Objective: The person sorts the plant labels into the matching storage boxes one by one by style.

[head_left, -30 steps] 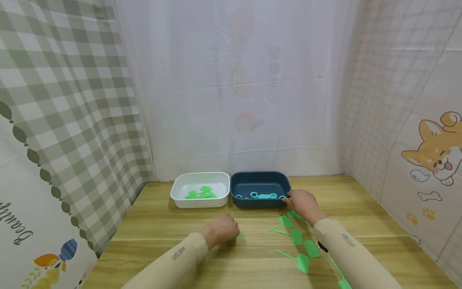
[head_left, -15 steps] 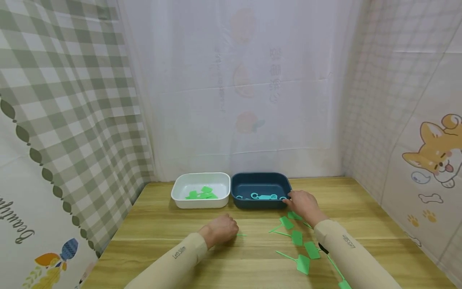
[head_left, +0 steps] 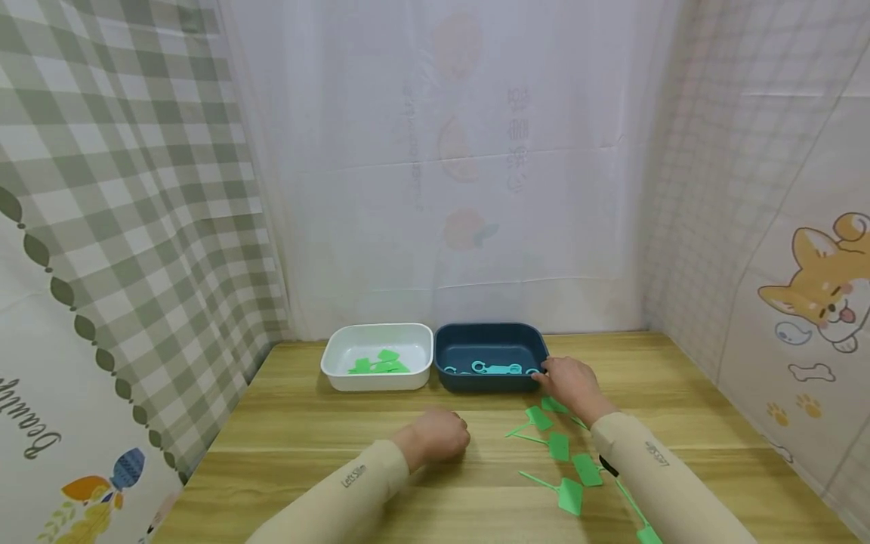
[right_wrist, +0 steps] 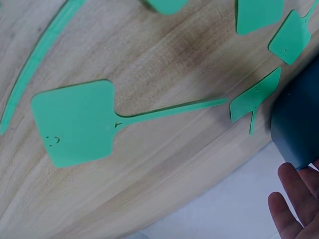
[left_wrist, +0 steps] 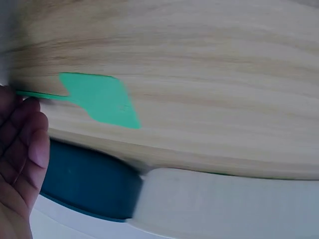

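Note:
My left hand [head_left: 438, 437] is low over the middle of the table, fingers curled. In the left wrist view, its fingertips pinch the thin stem end of a flat green tag [left_wrist: 102, 99]; the thumb is hidden. From the head view the hand covers that tag. My right hand [head_left: 569, 381] rests at the front right corner of the dark blue bin [head_left: 489, 384], fingers loosely extended against the wall in the right wrist view. Light blue ring-ended pieces [head_left: 499, 369] lie in that bin. Beside it, a white bin [head_left: 374, 383] holds several green tags [head_left: 381, 368].
Several more green tags lie right of centre, such as one tag [head_left: 569, 496] near the front and another tag [head_left: 559, 446] behind it. Some lie close under the right forearm. A white curtain [head_left: 353, 227] hangs behind the bins, with a checked cloth [head_left: 170, 181] at the left.
My left hand has moved a little to the right, over the green stem tip that showed beside it before. The right hand has stayed at the dark blue bin's corner.

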